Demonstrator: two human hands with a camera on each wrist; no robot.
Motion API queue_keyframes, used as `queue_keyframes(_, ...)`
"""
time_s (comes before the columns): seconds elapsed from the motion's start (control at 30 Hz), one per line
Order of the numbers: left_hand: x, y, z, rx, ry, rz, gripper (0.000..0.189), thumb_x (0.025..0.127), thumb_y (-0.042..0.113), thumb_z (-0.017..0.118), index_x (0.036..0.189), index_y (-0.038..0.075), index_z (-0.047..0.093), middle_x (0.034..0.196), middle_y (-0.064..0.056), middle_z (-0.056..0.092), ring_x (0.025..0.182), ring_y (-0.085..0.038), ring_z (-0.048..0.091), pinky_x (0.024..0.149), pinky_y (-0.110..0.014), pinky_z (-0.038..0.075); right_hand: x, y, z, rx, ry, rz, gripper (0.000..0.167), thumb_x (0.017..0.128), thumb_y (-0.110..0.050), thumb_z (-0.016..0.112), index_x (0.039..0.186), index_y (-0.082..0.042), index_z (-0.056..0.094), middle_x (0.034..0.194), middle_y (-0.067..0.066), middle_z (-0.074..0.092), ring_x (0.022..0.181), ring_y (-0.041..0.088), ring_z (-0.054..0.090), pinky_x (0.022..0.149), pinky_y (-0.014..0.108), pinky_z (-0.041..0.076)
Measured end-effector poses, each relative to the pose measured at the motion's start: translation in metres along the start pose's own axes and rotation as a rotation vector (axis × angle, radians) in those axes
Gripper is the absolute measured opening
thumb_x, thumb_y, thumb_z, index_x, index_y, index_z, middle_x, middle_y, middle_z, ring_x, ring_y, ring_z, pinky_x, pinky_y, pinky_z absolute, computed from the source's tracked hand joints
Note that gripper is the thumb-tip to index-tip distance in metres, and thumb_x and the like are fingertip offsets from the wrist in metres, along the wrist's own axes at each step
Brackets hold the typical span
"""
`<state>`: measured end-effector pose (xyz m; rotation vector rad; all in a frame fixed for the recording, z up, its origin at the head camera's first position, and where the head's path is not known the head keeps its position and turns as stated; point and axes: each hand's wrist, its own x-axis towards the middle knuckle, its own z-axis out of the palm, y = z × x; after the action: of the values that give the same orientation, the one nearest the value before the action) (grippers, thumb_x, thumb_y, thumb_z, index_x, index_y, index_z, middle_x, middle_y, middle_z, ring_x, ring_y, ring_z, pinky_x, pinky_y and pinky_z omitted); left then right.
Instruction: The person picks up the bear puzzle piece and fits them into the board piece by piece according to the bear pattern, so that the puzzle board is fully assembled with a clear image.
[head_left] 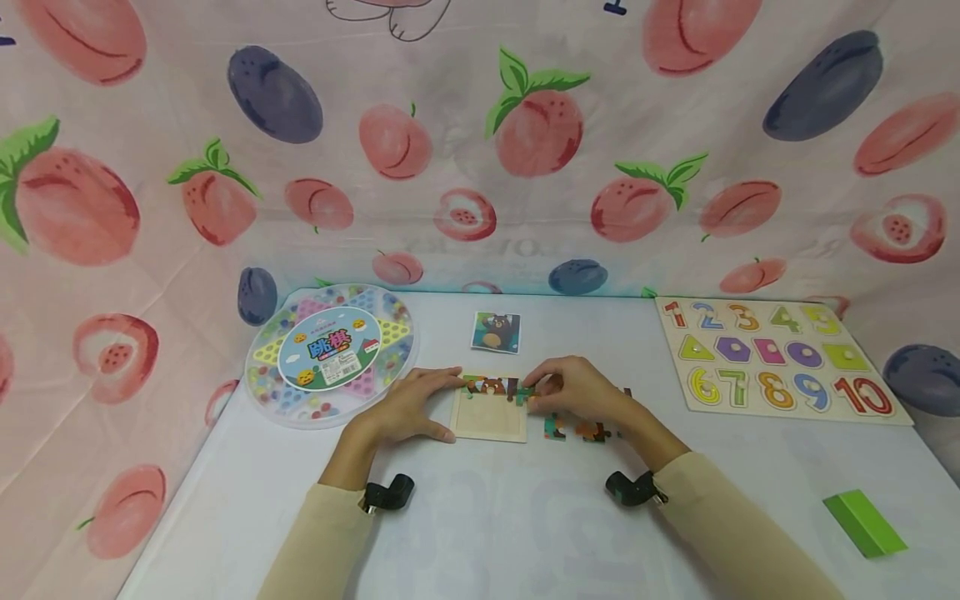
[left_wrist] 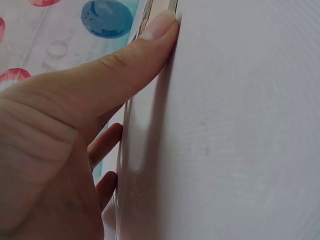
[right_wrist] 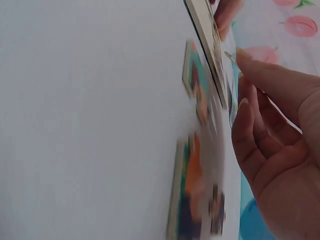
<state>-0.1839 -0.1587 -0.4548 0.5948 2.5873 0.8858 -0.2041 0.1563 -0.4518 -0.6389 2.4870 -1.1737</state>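
Note:
A small wooden puzzle tray (head_left: 489, 421) lies on the white table, with fitted pieces (head_left: 491, 386) showing a brown bear's head along its top. My left hand (head_left: 411, 406) steadies the tray's left side, fingers stretched to the upper corner and thumb against the lower one. In the left wrist view the thumb (left_wrist: 122, 65) presses the tray's edge. At the upper right corner, my right hand (head_left: 576, 388) pinches a puzzle piece (head_left: 524, 396), seen thin and edge-on in the right wrist view. Loose puzzle pieces (head_left: 593, 432) lie under and beside the right hand, partly hidden by it.
Behind the tray lies a bear picture card (head_left: 496, 332). A round Chinese checkers box (head_left: 330, 348) sits at the left. On the right are a number-and-shape board (head_left: 780, 358) and a green block (head_left: 865, 522). A fruit-print curtain (head_left: 480, 150) hangs along the back edge.

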Motion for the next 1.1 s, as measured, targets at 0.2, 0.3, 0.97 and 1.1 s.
queue_keyframes(0.2, 0.001, -0.001, 0.000, -0.004, -0.006, 0.006, 0.084, 0.073, 0.033, 0.091, 0.148, 0.025, 0.053, 0.166, 0.008, 0.037, 0.152, -0.026, 0.032, 0.123, -0.061, 0.022, 0.010, -0.008, 0.014, -0.005, 0.020, -0.061, 0.025, 0.088, -0.017, 0.079, 0.114, -0.014, 0.076, 0.117, 0.005, 0.070, 0.094, 0.012, 0.067, 0.078, 0.023, 0.056)
queue_keyframes(0.3, 0.001, -0.001, 0.000, -0.004, -0.005, 0.007, 0.084, 0.074, 0.033, 0.091, 0.148, 0.025, 0.053, 0.166, 0.008, 0.037, 0.152, -0.026, 0.032, 0.123, -0.061, 0.022, 0.013, -0.012, 0.021, 0.007, 0.026, -0.041, 0.025, 0.089, -0.018, 0.079, 0.113, -0.016, 0.076, 0.119, 0.003, 0.070, 0.097, 0.013, 0.068, 0.081, 0.024, 0.057)
queue_keyframes(0.97, -0.001, -0.002, -0.001, -0.013, 0.011, -0.003, 0.083, 0.073, 0.035, 0.091, 0.147, 0.025, 0.053, 0.164, 0.009, 0.040, 0.150, -0.026, 0.035, 0.122, -0.061, 0.024, 0.033, -0.035, 0.050, 0.036, 0.077, -0.043, 0.020, 0.085, -0.015, 0.082, 0.105, -0.013, 0.079, 0.111, 0.006, 0.077, 0.089, 0.007, 0.070, 0.074, 0.019, 0.057)
queue_keyframes(1.1, -0.001, -0.003, 0.000, -0.014, 0.012, 0.000, 0.084, 0.073, 0.035, 0.091, 0.147, 0.024, 0.053, 0.164, 0.010, 0.040, 0.150, -0.025, 0.035, 0.122, -0.059, 0.026, 0.035, -0.038, 0.053, 0.011, 0.084, -0.064, 0.017, 0.085, -0.015, 0.082, 0.102, -0.012, 0.080, 0.109, 0.006, 0.077, 0.084, 0.005, 0.068, 0.071, 0.018, 0.054)
